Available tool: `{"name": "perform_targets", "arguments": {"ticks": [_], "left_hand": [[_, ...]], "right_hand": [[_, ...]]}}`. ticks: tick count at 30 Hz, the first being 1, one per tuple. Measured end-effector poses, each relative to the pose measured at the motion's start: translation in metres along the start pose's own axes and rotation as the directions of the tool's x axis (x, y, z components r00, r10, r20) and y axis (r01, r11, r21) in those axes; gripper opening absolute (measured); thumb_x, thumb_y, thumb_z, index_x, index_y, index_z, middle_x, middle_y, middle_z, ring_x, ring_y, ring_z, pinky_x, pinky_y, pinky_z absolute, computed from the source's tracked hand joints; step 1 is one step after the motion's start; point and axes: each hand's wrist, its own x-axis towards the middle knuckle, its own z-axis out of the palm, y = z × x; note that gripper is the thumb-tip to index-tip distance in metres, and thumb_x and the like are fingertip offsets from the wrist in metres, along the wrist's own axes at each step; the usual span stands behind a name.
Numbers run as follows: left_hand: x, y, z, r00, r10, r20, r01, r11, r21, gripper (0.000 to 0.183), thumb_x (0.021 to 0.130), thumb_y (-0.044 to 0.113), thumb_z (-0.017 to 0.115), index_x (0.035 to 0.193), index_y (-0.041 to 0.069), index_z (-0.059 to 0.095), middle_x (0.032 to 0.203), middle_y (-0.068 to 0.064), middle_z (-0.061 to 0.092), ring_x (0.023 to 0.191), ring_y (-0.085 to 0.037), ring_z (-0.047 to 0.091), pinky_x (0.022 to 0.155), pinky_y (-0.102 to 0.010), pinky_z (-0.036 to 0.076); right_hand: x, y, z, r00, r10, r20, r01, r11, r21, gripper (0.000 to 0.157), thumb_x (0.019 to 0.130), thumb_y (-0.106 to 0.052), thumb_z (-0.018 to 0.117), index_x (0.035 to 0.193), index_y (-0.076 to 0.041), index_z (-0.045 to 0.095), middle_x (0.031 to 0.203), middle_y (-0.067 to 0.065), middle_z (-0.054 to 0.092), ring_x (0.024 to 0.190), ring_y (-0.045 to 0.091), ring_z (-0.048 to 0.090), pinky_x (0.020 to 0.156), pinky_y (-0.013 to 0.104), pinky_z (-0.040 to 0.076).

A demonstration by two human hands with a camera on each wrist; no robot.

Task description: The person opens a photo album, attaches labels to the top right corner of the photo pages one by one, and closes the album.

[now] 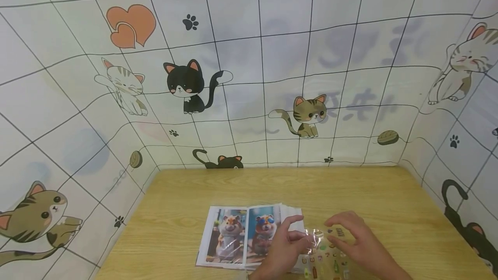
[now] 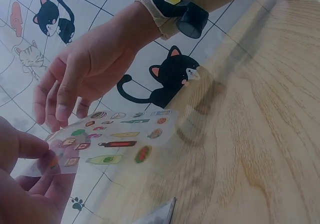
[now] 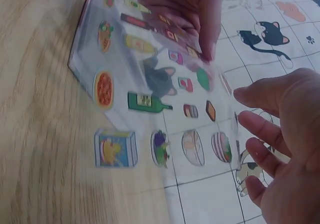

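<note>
A clear sheet of small food and bottle stickers [image 1: 322, 262] hangs above the table, to the right of an open album. My left hand [image 1: 281, 247] pinches one edge of this sheet between thumb and fingers, as the left wrist view also shows at the thumb [image 2: 30, 146]. My right hand [image 1: 359, 239] is by the sheet's far edge with thumb and fingers spread apart. In the right wrist view its fingertips [image 3: 245, 116] come close to that edge; whether they touch it I cannot tell. Bottles, bowls and a cereal box are printed among the stickers [image 3: 145, 101].
The open album [image 1: 227, 237] lies flat on the wooden table [image 1: 175, 198], showing two hamster pictures. Its right side is partly covered by my left hand. A white cloth wall [image 1: 241, 77] with cat drawings and grid lines stands around the table's back and sides.
</note>
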Motion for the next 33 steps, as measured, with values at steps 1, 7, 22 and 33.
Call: {"name": "perform_targets", "arguments": {"ticks": [1, 7, 22, 33], "left_hand": [[0.0, 0.0, 0.0, 1.0, 0.001, 0.001, -0.001, 1.0, 0.0, 0.051, 0.09, 0.011, 0.072, 0.136, 0.01, 0.049, 0.092, -0.015, 0.074, 0.077, -0.013, 0.071, 0.074, -0.031, 0.059], [-0.002, 0.001, 0.0, 1.0, 0.004, 0.015, -0.004, 1.0, -0.01, 0.052, 0.09, 0.01, 0.071, 0.137, 0.009, 0.048, 0.091, -0.016, 0.074, 0.077, -0.012, 0.071, 0.073, -0.03, 0.059], [-0.004, 0.004, 0.002, 1.0, -0.009, 0.027, 0.011, 0.998, -0.06, 0.052, 0.09, 0.004, 0.07, 0.137, 0.009, 0.049, 0.094, -0.016, 0.074, 0.073, -0.015, 0.071, 0.07, -0.029, 0.06], [-0.004, 0.003, 0.002, 0.998, -0.02, 0.052, 0.023, 0.997, -0.073, 0.052, 0.094, 0.005, 0.063, 0.142, 0.007, 0.042, 0.099, -0.016, 0.074, 0.087, -0.025, 0.074, 0.073, -0.029, 0.06]], "right_hand": [[0.001, -0.001, 0.001, 1.0, -0.005, -0.003, 0.005, 1.0, 0.0, 0.047, 0.075, -0.002, 0.083, 0.11, -0.029, 0.066, 0.106, -0.012, 0.065, 0.099, 0.002, 0.055, 0.085, 0.014, 0.044], [0.002, -0.006, 0.007, 1.0, 0.011, 0.013, -0.011, 1.0, 0.012, 0.047, 0.075, -0.003, 0.083, 0.109, -0.03, 0.066, 0.102, -0.014, 0.067, 0.092, 0.002, 0.057, 0.074, 0.022, 0.048], [-0.002, -0.012, 0.012, 0.998, 0.054, -0.015, -0.055, 0.997, -0.05, 0.04, 0.073, -0.004, 0.085, 0.101, -0.029, 0.072, 0.102, -0.018, 0.071, 0.093, 0.002, 0.062, 0.08, 0.02, 0.044], [-0.003, -0.014, 0.015, 0.996, 0.05, -0.076, -0.05, 0.999, -0.002, 0.041, 0.073, 0.005, 0.082, 0.102, -0.021, 0.07, 0.09, -0.014, 0.071, 0.084, 0.002, 0.067, 0.079, 0.008, 0.047]]}}
